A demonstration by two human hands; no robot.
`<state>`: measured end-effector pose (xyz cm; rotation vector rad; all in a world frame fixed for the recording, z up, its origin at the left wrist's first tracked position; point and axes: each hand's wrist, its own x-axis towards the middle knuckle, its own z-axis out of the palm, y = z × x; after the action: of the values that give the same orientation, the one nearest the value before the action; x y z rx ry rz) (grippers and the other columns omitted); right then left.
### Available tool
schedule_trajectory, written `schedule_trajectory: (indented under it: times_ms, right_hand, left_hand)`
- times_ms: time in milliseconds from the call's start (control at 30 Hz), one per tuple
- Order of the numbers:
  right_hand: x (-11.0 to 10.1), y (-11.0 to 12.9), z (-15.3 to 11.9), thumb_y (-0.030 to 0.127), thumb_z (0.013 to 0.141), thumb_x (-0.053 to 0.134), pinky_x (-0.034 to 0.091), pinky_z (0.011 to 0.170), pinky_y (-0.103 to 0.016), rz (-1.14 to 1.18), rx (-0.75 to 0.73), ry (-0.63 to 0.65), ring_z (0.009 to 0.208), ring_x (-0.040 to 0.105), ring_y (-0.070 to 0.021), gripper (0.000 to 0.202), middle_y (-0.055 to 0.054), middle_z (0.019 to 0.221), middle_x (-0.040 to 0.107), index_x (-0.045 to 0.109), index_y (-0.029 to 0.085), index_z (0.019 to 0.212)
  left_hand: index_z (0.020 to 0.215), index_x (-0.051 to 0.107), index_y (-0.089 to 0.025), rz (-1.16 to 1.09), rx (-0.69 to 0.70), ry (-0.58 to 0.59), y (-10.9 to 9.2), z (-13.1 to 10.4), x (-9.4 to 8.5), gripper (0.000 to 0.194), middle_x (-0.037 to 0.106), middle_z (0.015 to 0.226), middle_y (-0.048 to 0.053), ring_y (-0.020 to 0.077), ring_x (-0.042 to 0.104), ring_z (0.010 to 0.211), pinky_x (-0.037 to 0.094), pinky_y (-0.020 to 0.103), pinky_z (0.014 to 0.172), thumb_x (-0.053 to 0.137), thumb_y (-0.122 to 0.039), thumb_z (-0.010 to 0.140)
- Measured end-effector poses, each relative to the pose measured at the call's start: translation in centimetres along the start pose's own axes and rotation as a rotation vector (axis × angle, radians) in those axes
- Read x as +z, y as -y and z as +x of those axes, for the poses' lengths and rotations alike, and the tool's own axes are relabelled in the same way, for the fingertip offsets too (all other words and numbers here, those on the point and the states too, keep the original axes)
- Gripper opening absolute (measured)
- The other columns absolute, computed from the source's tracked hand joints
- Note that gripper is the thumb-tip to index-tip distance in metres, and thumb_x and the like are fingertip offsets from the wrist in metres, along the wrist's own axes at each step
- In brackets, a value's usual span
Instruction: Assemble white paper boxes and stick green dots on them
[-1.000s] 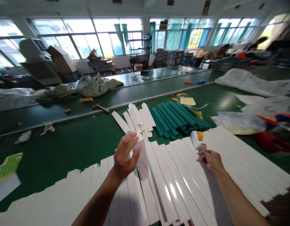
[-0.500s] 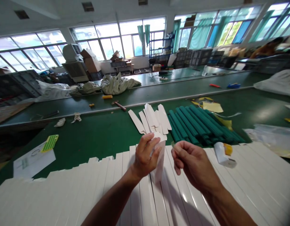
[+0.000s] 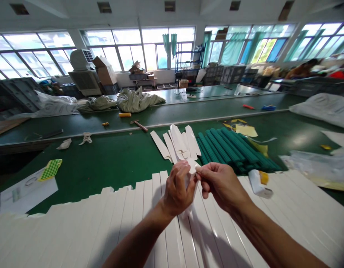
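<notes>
My left hand [image 3: 179,188] is wrapped round a narrow white carton [image 3: 192,163], held tilted up with its closed end facing away from me. My right hand [image 3: 223,186] pinches a small piece of clear tape against the edge of that end; the fingers hide most of the tape. Thumb and fingertips of both hands almost meet at the carton. Beneath them lie many long white cartons [image 3: 149,208] side by side. A white tape dispenser with a yellow roll [image 3: 260,183] rests on these, right of my right hand.
Beyond the carton row lie loose flat white cartons [image 3: 160,145] and a stack of green ribbed tubes [image 3: 230,147]. A hammer [image 3: 139,125] is farther off. At left are a paper sheet [image 3: 29,193] and a green dotted card [image 3: 50,169]; plastic bags [image 3: 314,167] lie at right.
My right hand has moved left, bringing the tape piece from beside the carton onto its end. My left hand still grips the carton. The view has shifted slightly.
</notes>
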<state>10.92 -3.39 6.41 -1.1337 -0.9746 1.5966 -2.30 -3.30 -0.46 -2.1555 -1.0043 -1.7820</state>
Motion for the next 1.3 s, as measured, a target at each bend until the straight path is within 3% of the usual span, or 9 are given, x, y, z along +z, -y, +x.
schedule_trajectory:
  times_ms: [133, 300, 567, 667, 800, 933, 1033, 1133, 1300]
  right_hand:
    - [-0.2, 1.7, 0.1, 0.03, 0.065, 0.073, 0.038, 0.029, -0.018, -0.068, 0.191, 0.037, 0.027, 0.043, -0.008, 0.028, 0.0, 0.037, 0.05, 0.057, 0.012, 0.051]
    - [-0.4, 2.1, -0.2, 0.022, 0.063, 0.072, 0.042, 0.03, -0.018, -0.106, 0.244, 0.01, 0.028, 0.044, -0.0081, 0.022, 0.0, 0.038, 0.051, 0.057, 0.011, 0.052]
    - [-0.4, -3.0, 0.7, 0.058, 0.067, 0.073, 0.039, 0.029, -0.023, -0.078, 0.075, -0.012, 0.029, 0.039, -0.0084, 0.049, 0.004, 0.039, 0.047, 0.045, 0.019, 0.057]
    - [-1.1, -6.2, 2.0, 0.058, 0.073, 0.065, 0.032, 0.032, -0.021, -0.377, -0.031, -0.054, 0.034, 0.039, -0.0088, 0.046, 0.007, 0.044, 0.042, 0.039, 0.021, 0.061]
    - [-1.3, -10.9, 3.1, 0.042, 0.071, 0.069, 0.038, 0.052, -0.024, -1.055, -0.213, -0.177, 0.064, 0.058, -0.0167, 0.035, -0.003, 0.079, 0.059, 0.048, 0.017, 0.085]
    - [-0.4, -13.2, 3.3, 0.037, 0.081, 0.058, 0.041, 0.064, -0.031, -1.382, -0.099, -0.1, 0.078, 0.065, -0.0253, 0.034, -0.014, 0.094, 0.064, 0.049, 0.011, 0.101]
    - [-0.3, -13.8, 3.3, 0.041, 0.082, 0.053, 0.043, 0.065, -0.035, -1.412, -0.045, -0.03, 0.081, 0.066, -0.0323, 0.04, -0.017, 0.087, 0.067, 0.05, 0.007, 0.104]
    - [-0.8, -15.5, 3.2, 0.035, 0.082, 0.054, 0.045, 0.066, -0.037, -1.418, 0.039, 0.04, 0.084, 0.067, -0.0352, 0.041, -0.02, 0.088, 0.068, 0.049, 0.003, 0.107]
    - [-1.2, -19.6, 3.4, 0.024, 0.089, 0.047, 0.047, 0.073, -0.039, -1.44, 0.108, 0.167, 0.089, 0.068, -0.035, 0.041, -0.027, 0.095, 0.068, 0.046, -0.003, 0.12]
  left_hand:
    - [0.131, 0.038, -0.014, 0.058, 0.007, 0.048, -0.7, 0.4, -0.5, 0.053, 0.057, 0.113, 0.015, 0.0244, 0.056, 0.113, 0.055, 0.042, 0.094, 0.058, -0.007, 0.083]
    - [0.123, 0.051, -0.018, 0.081, -0.084, 0.301, -1.2, 1.9, -1.7, 0.037, 0.05, 0.112, 0.014, 0.0224, 0.057, 0.102, 0.059, 0.036, 0.08, 0.052, -0.013, 0.086]
    - [0.124, 0.051, -0.015, -0.115, -0.182, 0.43, 1.0, 2.6, -3.3, 0.043, 0.053, 0.124, 0.016, 0.0271, 0.049, 0.121, 0.048, 0.046, 0.1, 0.054, -0.012, 0.082]
    - [0.123, 0.051, -0.018, -0.172, -0.219, 0.454, 1.7, 2.1, -3.2, 0.043, 0.055, 0.122, 0.014, 0.0258, 0.051, 0.119, 0.048, 0.045, 0.1, 0.057, -0.015, 0.081]
    - [0.118, 0.051, -0.018, -0.053, -0.403, 0.254, 2.3, 1.2, -1.2, 0.051, 0.052, 0.115, 0.01, 0.022, 0.056, 0.106, 0.053, 0.037, 0.088, 0.073, -0.029, 0.073]
    - [0.114, 0.05, -0.02, 0.076, -0.557, 0.138, 4.6, 1.1, 1.9, 0.052, 0.052, 0.112, 0.008, 0.0201, 0.057, 0.1, 0.05, 0.036, 0.09, 0.075, -0.023, 0.068]
    - [0.121, 0.046, -0.017, 0.187, -0.735, 0.311, 7.4, -0.1, 4.4, 0.055, 0.052, 0.118, 0.011, 0.0212, 0.058, 0.103, 0.048, 0.037, 0.092, 0.07, -0.028, 0.072]
    - [0.134, 0.037, -0.013, 0.352, -0.851, 0.697, 9.6, -3.7, 6.4, 0.064, 0.053, 0.127, 0.017, 0.0253, 0.054, 0.116, 0.042, 0.042, 0.098, 0.06, -0.04, 0.081]
    - [0.136, 0.041, -0.013, 0.451, -0.84, 0.86, 11.1, -9.8, 6.9, 0.067, 0.048, 0.138, 0.02, 0.035, 0.036, 0.135, 0.025, 0.059, 0.108, 0.061, -0.045, 0.08]
